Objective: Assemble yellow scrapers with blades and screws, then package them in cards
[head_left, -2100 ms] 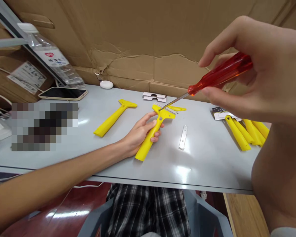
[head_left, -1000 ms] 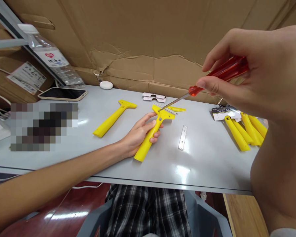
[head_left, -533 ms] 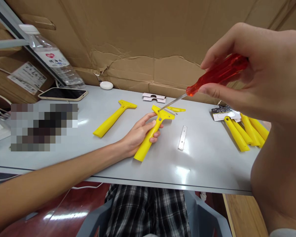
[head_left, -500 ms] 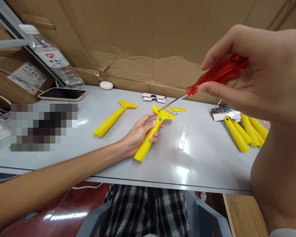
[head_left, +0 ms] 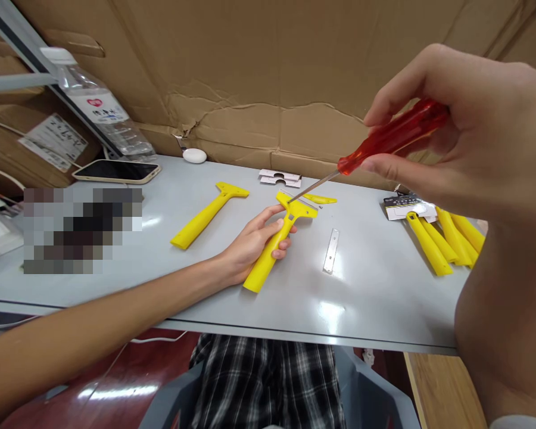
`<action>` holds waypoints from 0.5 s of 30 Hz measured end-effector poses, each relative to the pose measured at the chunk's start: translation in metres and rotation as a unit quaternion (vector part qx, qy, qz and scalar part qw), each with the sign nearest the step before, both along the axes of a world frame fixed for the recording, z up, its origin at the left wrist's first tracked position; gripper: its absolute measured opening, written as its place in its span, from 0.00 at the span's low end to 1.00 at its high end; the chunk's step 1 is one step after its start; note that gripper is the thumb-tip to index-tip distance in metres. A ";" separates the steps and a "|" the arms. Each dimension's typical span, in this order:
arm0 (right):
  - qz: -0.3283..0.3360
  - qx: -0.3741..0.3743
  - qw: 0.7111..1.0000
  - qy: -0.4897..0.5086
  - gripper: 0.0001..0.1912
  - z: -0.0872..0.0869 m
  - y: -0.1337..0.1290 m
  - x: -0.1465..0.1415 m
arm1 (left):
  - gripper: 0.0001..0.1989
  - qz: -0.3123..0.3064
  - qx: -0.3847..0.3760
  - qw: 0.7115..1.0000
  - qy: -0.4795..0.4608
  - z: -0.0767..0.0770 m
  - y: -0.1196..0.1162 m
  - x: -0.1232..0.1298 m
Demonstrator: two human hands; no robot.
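Note:
My left hand (head_left: 256,241) is wrapped round the handle of a yellow scraper (head_left: 268,262), its head tilted up and away from me. Between the thumb and fingers of my right hand (head_left: 473,131) is a screwdriver (head_left: 393,137) with a clear red handle. The metal tip meets the scraper head near its left hole; whether a screw sits there is too small to tell. Just behind the head lies a loose yellow head piece (head_left: 320,198). A flat metal blade (head_left: 331,251) rests on the table to the right of the held scraper.
Another yellow scraper part (head_left: 209,215) lies to the left. Several yellow handles (head_left: 446,238) are grouped at the right beside a black-and-white package (head_left: 408,205). Small cardboard sleeves (head_left: 280,177), a white oval object (head_left: 195,155), a phone (head_left: 117,171) and a plastic bottle (head_left: 102,110) line the back.
The red screwdriver handle has turned slightly in my right fingers, its tip staying at the scraper head. My left hand keeps its hold; the whole view shifts slightly.

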State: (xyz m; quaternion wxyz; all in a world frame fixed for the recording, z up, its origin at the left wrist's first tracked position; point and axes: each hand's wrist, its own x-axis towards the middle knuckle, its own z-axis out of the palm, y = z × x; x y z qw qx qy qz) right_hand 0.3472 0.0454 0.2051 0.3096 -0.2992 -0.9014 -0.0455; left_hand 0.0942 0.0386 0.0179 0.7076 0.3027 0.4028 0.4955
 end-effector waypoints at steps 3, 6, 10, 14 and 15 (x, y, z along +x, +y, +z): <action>-0.007 0.015 1.000 0.012 0.14 -0.001 0.004 0.000 | 0.19 0.004 0.000 1.000 0.009 0.002 0.000 0.001; -0.023 0.031 0.999 0.004 0.13 -0.001 0.005 0.000 | 0.19 0.002 0.001 1.000 0.012 0.003 -0.001 0.002; -0.018 0.018 0.999 -0.025 0.15 0.000 0.000 0.000 | 0.20 -0.005 0.002 1.000 0.008 0.000 0.000 0.000; -0.008 0.018 1.000 -0.014 0.17 -0.001 -0.001 0.000 | 0.23 -0.003 0.003 1.000 -0.006 -0.004 0.001 -0.001; -0.005 0.017 1.000 -0.010 0.17 -0.002 0.000 0.001 | 0.23 -0.002 0.003 1.000 -0.010 -0.004 0.001 -0.001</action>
